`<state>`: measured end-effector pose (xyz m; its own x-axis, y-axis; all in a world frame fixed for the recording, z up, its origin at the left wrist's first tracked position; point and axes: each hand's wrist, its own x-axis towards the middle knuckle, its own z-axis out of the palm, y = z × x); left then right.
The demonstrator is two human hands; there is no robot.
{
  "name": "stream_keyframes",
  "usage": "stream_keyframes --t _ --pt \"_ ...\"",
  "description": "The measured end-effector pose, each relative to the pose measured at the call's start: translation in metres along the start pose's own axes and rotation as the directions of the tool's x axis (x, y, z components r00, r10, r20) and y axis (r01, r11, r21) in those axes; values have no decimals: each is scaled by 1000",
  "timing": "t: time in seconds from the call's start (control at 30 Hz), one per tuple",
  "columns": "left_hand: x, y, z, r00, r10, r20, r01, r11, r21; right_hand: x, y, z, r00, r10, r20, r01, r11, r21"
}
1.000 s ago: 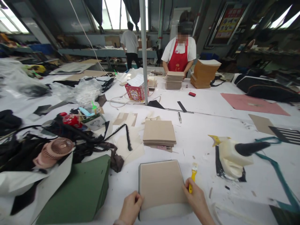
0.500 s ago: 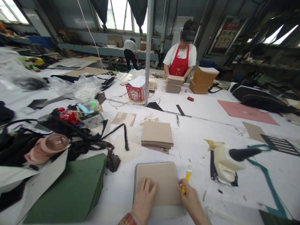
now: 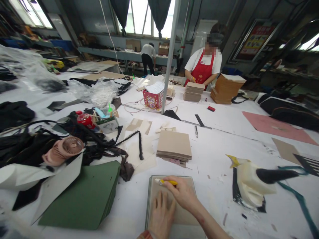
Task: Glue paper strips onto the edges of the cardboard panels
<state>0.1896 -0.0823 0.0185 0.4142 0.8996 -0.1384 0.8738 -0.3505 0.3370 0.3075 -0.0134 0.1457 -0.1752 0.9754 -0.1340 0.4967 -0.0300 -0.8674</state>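
A grey-brown board (image 3: 185, 212) lies on a stack with green edges near the front of the table. My left hand (image 3: 161, 212) presses flat on it, fingers spread. In my right hand (image 3: 180, 191) is a yellow brush (image 3: 169, 182), its whitish bristles over the board's upper left part. Behind the board stands a stack of grey-brown boards (image 3: 173, 144). Green sheets (image 3: 82, 196) are piled to the left. A whitish container (image 3: 249, 182) with a black part sits on the right.
A pink fan (image 3: 63, 150) and black fabric strips lie at the left. A metal pole (image 3: 170, 59) rises from the table beside a red patterned box (image 3: 152, 99). Across the table a person in a red apron (image 3: 202, 71) handles stacked boards. Another person (image 3: 148, 56) bends farther back.
My right hand has moved from the board's right edge to its upper left part with the brush. My left hand stays on the board. The view has shifted, moving the scene rightward.
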Motion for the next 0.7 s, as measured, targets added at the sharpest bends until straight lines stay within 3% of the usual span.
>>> stream_keyframes --t 0.07,0.13,0.27,0.37,0.43,0.53,0.6,0.7 --pt "1 -1 1 1000 -2 28 3 1000 -20 7 1 4 1000 14 9 -13 999 -29" --pt "2 -1 0 998 -1 62 4 999 -48 5 13 -7 999 30 -17 -31 996 -83" --pt "3 1 -15 993 10 119 0 997 -79 -16 44 -63 988 106 -112 -130 963 -236" --pt "12 -8 -49 988 18 155 3 992 -129 -39 60 -105 964 144 -223 -217 911 -351" --pt "27 -26 -76 992 -37 121 56 985 -162 -53 67 -123 935 149 -321 -268 891 -367" --pt "63 -66 -106 980 -194 44 198 975 -104 -68 76 -130 876 182 -446 -349 878 -328" --pt "92 -93 -112 960 -278 35 279 959 -56 -73 82 -126 850 217 -480 -384 879 -283" --pt "130 -118 -104 929 -362 71 363 932 2 -74 92 -115 840 234 -489 -379 898 -221"
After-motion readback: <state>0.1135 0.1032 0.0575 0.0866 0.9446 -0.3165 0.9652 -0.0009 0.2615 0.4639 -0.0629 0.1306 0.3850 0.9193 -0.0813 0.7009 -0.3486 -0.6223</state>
